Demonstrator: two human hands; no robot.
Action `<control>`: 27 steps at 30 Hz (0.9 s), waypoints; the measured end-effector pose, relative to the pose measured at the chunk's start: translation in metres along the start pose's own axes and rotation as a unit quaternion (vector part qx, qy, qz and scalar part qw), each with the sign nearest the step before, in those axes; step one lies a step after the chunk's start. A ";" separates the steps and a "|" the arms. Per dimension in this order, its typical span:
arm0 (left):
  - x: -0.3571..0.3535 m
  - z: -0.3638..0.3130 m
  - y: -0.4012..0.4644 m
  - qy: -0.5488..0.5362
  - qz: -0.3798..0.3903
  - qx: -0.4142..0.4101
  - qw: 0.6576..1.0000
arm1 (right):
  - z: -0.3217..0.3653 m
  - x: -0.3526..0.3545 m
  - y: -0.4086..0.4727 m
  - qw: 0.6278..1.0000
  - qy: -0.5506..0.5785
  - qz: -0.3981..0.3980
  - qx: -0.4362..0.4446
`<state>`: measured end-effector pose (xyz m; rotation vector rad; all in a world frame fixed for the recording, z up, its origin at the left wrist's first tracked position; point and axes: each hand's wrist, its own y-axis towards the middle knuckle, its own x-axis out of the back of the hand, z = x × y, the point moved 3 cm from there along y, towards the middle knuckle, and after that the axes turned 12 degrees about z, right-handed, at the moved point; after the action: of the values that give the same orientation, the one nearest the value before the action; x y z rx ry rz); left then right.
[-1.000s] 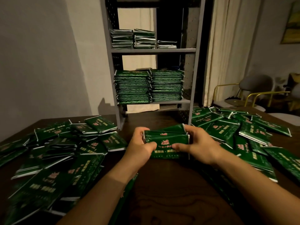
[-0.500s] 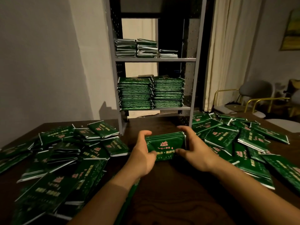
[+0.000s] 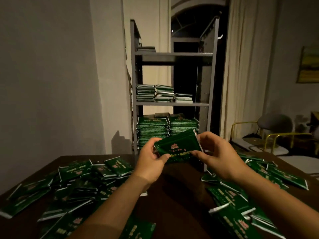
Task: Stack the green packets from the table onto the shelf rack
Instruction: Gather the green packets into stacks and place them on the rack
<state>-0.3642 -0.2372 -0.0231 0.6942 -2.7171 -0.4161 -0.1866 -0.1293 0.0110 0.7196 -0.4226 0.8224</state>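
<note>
Both hands (image 3: 151, 163) hold packets (image 3: 177, 147); print illegible.

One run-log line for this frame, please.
phase: carrying | left hand and right hand: gripping small bundle of glossy green foil packets | position: above dark wooden table, before grey metal shelf rack

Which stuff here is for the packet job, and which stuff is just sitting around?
For the job:
- bundle of green packets, held by the left hand and right hand
- loose packets on the table
- shelf rack with stacks already on it

Just sitting around:
- chair
- curtain
- picture on the wall
</note>
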 end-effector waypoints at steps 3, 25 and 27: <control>0.004 -0.019 0.010 0.039 -0.010 -0.037 0.999 | 0.018 0.014 0.003 1.000 -0.008 -0.016 0.022; 0.019 -0.103 0.120 0.192 -0.020 -0.105 0.976 | 0.072 0.100 0.075 0.938 -0.256 -0.192 0.134; 0.018 -0.101 0.127 0.272 -0.011 -0.126 0.954 | 0.067 0.105 0.085 0.915 -0.304 -0.231 0.130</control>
<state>-0.3955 -0.1598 0.1168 0.6513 -2.0960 -0.4823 -0.1930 -0.0838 0.1545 1.2751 -0.6721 0.1855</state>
